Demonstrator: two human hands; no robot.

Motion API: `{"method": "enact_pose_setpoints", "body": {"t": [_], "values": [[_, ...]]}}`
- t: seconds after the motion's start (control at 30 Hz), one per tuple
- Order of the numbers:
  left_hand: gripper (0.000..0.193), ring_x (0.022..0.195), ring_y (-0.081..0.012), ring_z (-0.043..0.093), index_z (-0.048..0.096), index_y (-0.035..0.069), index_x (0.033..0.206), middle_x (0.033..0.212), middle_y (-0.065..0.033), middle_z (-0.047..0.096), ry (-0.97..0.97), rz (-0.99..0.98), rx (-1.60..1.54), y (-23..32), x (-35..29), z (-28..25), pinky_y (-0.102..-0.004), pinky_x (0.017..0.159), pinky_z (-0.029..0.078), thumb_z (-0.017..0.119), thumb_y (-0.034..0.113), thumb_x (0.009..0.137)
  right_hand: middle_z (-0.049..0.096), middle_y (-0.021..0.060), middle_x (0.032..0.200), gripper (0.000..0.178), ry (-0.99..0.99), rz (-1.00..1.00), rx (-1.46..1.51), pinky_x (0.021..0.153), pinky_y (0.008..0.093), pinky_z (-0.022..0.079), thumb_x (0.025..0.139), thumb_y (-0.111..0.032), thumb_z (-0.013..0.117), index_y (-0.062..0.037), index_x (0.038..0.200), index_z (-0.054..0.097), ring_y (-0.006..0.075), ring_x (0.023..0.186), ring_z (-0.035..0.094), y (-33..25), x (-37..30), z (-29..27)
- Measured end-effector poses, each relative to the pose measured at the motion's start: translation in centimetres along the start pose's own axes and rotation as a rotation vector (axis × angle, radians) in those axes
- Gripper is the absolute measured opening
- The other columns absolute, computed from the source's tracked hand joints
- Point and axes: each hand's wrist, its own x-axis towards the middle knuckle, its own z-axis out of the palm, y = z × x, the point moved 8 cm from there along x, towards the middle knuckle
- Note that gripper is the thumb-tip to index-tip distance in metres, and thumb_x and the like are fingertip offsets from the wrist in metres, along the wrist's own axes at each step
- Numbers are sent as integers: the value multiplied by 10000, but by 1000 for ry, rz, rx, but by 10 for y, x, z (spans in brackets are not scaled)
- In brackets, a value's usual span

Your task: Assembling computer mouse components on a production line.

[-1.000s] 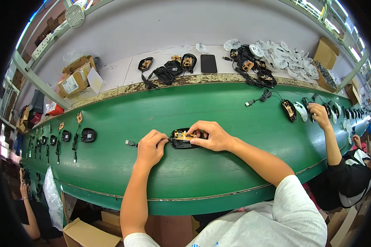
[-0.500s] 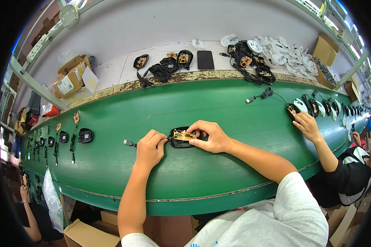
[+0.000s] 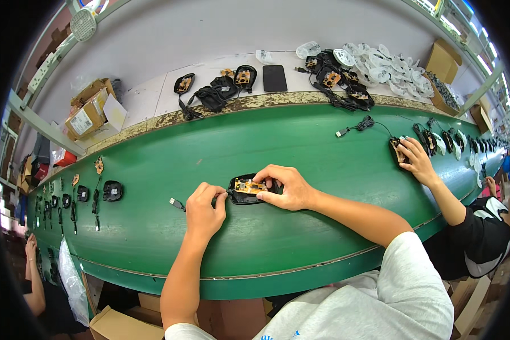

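Note:
In front of me a black mouse base (image 3: 236, 198) lies on the green bench, with an orange-brown circuit board (image 3: 247, 186) set over it. My right hand (image 3: 289, 188) holds the board's right end between thumb and fingers, covering the right part of the base. At the base's left end, my left hand (image 3: 205, 208) has its fingertips pinched together around the black cable, which is mostly hidden by the fingers. The cable's USB plug (image 3: 177, 204) sticks out to the left of that hand, resting on the green surface.
Mouse bases (image 3: 113, 191) with cables line the green belt (image 3: 170, 158) at left. A co-worker's hand (image 3: 418, 161) works on another mouse (image 3: 396, 152) at right. The back ledge carries a black phone-like slab (image 3: 275, 78), clear plastic shells (image 3: 391, 73) and a carton (image 3: 88, 110).
The whole view has shifted slightly. Both my hands stay at the mouse base, with little visible movement. The co-worker's hand at right has moved over the top of its mouse.

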Motion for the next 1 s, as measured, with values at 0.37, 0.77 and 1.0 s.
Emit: {"method": "enact_pose_setpoints", "body": {"t": [0.37,0.77,1.0], "values": [[106,562,-197,505,667,37,833,774,-28,598,-4,167,30,8,4,3,-313,554,432,652,-52,776,641,26,839,261,11,12,15,654,243,450,754,-27,724,-47,1006,658,129,690,514,0,-2,-5],[103,558,-183,504,658,49,814,769,-1,593,28,189,94,15,11,8,-301,544,423,657,-44,770,615,13,788,270,3,34,0,637,243,442,748,-35,731,-61,1008,664,124,678,515,2,-3,-14],[109,558,-183,514,657,68,803,766,13,589,30,211,180,18,10,15,-302,533,423,663,-32,758,619,19,797,270,0,22,-5,646,246,450,749,-34,729,-58,1010,664,126,685,519,7,-4,-18]]}}
